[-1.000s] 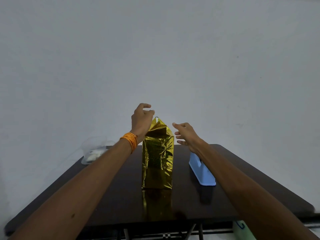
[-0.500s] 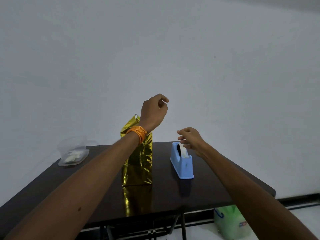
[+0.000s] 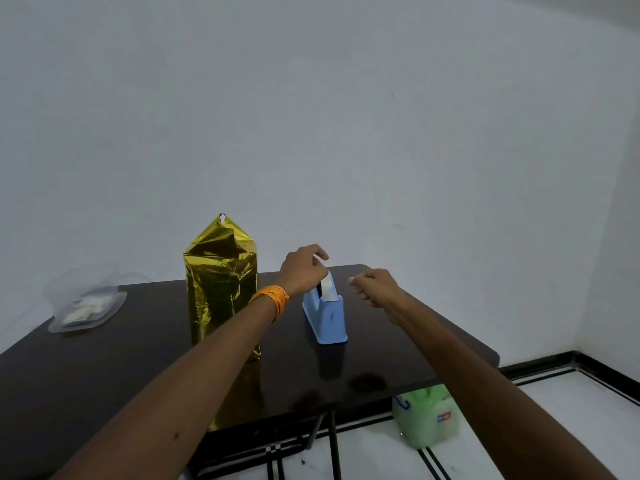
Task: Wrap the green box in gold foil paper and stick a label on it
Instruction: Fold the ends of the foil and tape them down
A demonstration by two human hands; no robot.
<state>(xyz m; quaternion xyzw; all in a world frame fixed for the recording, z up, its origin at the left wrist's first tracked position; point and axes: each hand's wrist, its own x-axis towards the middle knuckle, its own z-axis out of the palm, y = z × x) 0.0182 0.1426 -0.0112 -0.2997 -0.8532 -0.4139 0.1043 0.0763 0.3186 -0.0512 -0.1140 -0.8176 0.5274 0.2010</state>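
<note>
The box wrapped in gold foil (image 3: 221,289) stands upright on the dark table (image 3: 104,368), its top folded to a peak. To its right sits a blue tape dispenser (image 3: 327,318) with a white roll. My left hand (image 3: 303,270), with an orange band at the wrist, is over the dispenser, and its fingers pinch the white tape end (image 3: 317,259). My right hand (image 3: 375,287) hovers just right of the dispenser, fingers loosely curled, and I see nothing in it. The foil hides the green box.
A clear plastic container (image 3: 86,303) with white pieces inside sits at the table's far left. A green plastic jug (image 3: 427,419) stands on the floor under the table's right edge. A bare wall is close behind the table.
My left hand has left the top of the foil box and come down onto the dispenser's tape. My right hand has come off the dispenser to its right. The view shifted right.
</note>
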